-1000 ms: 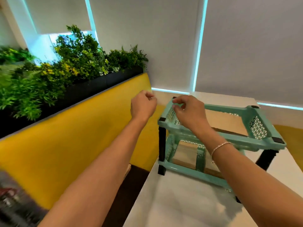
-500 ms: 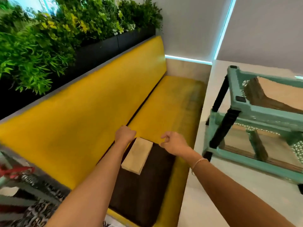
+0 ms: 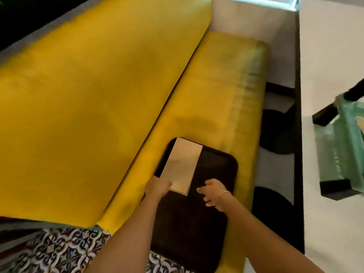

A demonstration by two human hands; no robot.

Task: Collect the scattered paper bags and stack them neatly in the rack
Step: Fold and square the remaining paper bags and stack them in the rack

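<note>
A flat brown paper bag lies on a black tray on the yellow bench seat. My left hand grips the bag's near left corner. A short way to the right of the bag, my right hand hovers over the tray with loose fingers and holds nothing. The teal rack with black legs stands on the white table at the right edge, only partly in view and blurred.
The yellow bench runs along a yellow backrest. The white table borders it on the right, with a dark gap and table base between. Patterned floor tiles show at the bottom left.
My view swung from the rack down to the bench. Both hands left the rack and came down to the tray; my left hand took hold of the bag's corner.
</note>
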